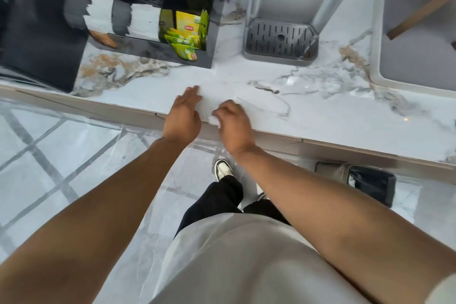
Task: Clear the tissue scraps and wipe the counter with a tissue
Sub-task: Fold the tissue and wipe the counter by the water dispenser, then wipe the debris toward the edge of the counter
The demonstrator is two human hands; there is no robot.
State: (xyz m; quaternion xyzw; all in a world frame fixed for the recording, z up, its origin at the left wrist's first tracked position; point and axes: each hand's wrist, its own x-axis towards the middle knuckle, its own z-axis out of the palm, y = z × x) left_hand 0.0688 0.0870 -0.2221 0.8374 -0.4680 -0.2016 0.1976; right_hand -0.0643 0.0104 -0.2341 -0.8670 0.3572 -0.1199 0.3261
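Observation:
My left hand [183, 116] lies flat and open on the front edge of the white marble counter [320, 111], fingers pointing away from me. Just to its right, my right hand [234, 121] is curled at the counter's edge, with white tissue scraps [214, 119] showing under its fingers. The two hands are a small gap apart. How much tissue sits inside the right hand is hidden by the fingers.
A black organiser [162, 15] holding yellow-green tea bags [187, 39] stands at the back left. A grey dispenser with a drip tray [280, 39] stands at the back centre, a sink [417, 39] to the right. A black-lined bin [370, 182] stands on the floor below.

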